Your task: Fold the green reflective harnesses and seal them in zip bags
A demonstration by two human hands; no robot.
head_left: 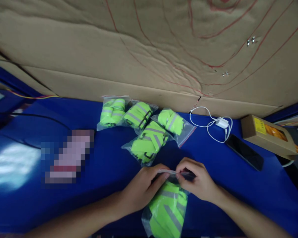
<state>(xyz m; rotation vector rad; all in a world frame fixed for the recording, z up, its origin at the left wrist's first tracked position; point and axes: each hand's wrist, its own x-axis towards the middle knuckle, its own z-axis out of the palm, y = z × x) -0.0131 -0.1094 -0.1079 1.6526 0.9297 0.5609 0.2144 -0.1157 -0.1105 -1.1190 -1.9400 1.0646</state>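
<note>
A clear plastic bag (167, 208) with a folded neon-yellow reflective strap or vest inside hangs at the table's front edge. My left hand (145, 185) pinches the left part of its top edge between thumb and fingers. On the right part of that same edge, my right hand (197, 178) is closed in a pinch, its fingertips close to those of my left hand. Beyond my hands lie several similar filled bags, among them one nearest me (150, 142), one at the right (172, 122) and one at the far left (112, 112).
On the blue table (109, 158), a blurred-out pinkish object (73, 152) lies left. A white charger with cable (222, 123), a black phone (245, 152) and a small cardboard box (270, 135) are at the right. A cardboard wall (89, 49) stands behind.
</note>
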